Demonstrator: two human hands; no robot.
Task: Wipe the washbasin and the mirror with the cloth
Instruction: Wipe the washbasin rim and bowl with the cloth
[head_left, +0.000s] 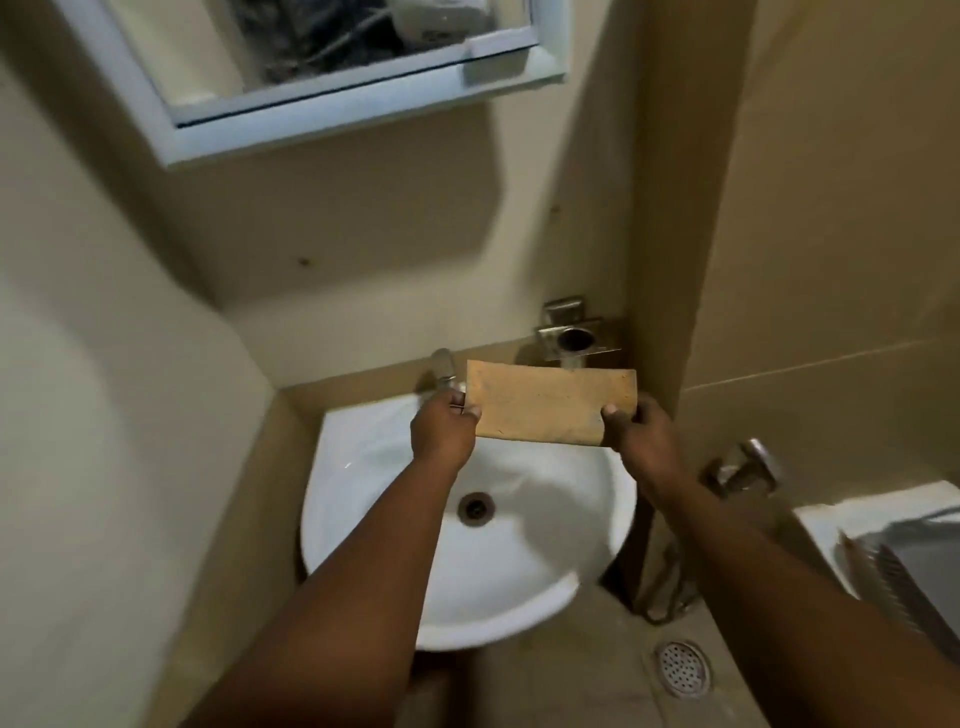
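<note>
Over the washbasin (519, 566), at chest height: one orange-tan cloth (550, 405), folded to a flat strip, held stretched between two hands and clear of the bowl.

Left to right. Left hand (441, 431) grips the strip's left end, fingers (470, 413) curled round the edge and pinching it. Behind that hand, one tap (444, 369), partly hidden. Cloth spans the gap, level, just in front of the back ledge. Right hand (641, 434) pinches the right end, thumb on top, fingers curled underneath. Mirror (332, 62) hangs on the wall above, left of centre, only its lower part in view.

Judgement: wiping not yet begun; cloth is being readied. To do this well, keep the fold tight so one flat face meets the porcelain, pass it to one hand, start at the rim and work down toward the drain (475, 506). Turn to a clean face before the mirror, to avoid streaks.

Count: one basin, one mirror, one cloth, one tap, one metal holder (574, 338) on the wall, one floor drain (683, 667) at lower right, two hands.
</note>
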